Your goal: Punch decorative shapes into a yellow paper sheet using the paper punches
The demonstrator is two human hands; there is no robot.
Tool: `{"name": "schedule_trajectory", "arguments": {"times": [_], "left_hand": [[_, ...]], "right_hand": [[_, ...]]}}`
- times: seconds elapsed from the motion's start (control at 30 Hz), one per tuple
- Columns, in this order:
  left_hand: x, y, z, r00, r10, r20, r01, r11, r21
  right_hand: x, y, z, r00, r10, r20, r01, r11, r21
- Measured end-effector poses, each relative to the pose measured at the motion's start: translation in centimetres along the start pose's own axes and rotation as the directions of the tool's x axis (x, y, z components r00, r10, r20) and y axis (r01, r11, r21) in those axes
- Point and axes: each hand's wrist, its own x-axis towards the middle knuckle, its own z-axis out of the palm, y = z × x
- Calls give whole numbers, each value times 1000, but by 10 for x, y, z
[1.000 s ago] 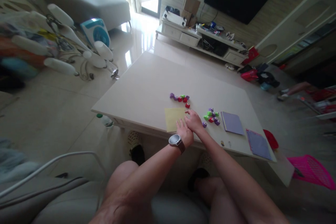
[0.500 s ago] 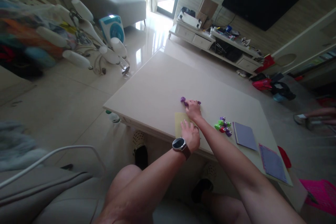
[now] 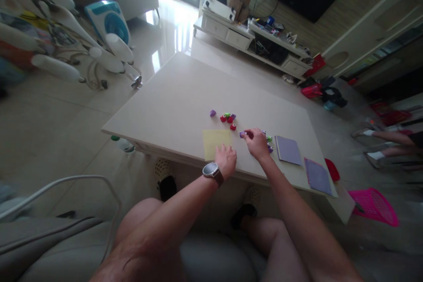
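My left hand [image 3: 226, 161], with a watch on the wrist, lies with spread fingers on the lower right part of a yellow sheet [image 3: 211, 141]. My right hand [image 3: 257, 144] pinches a small purple piece [image 3: 243, 135] just above or on the table, right of the sheet. Beyond the sheet sits a loose group of red, green and purple pieces [image 3: 229, 119], with one red piece [image 3: 233, 127] nearer me. A lone purple piece [image 3: 213, 113] stands to their left. More green and purple pieces [image 3: 270, 139] are partly hidden behind my right hand.
On the right of the white table [image 3: 165, 101] lie a purple-grey pad [image 3: 288, 150] and a second one with a pink edge [image 3: 317, 176]. A pink basket [image 3: 375, 206] is beyond the right end. A person's legs [image 3: 386, 143] show at the far right.
The view has shifted, so the table appears further left. My right hand has moved right, from the group beyond the sheet towards the other pieces, uncovering that group. My left hand stays on the sheet.
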Motion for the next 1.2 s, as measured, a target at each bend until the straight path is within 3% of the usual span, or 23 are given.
{"name": "schedule_trajectory", "arguments": {"times": [0.17, 0.33, 0.73, 1.0, 1.1, 1.2], "left_hand": [[-1, 6, 9, 1000, -5, 6, 4, 999, 50], [-3, 11, 17, 1000, 18, 15, -19, 997, 72], [4, -19, 5, 1000, 18, -2, -17, 999, 41], [2, -21, 3, 1000, 12, 5, -12, 996, 87], [1, -22, 4, 1000, 8, 5, -8, 997, 77], [0, -24, 4, 1000, 5, 0, -5, 998, 61]], "right_hand": [[-53, 10, -42, 987, 118, 112, -107, 990, -96], [-65, 9, -56, 970, 93, 224, -60, 987, -149], [-54, 41, -29, 913, 99, 396, 9, 965, -263], [-58, 37, -16, 865, 78, 496, 97, 944, -317], [-59, 32, -21, 850, -52, 525, 242, 923, -300], [-60, 30, -22, 773, -196, 603, 390, 897, -208]]}}
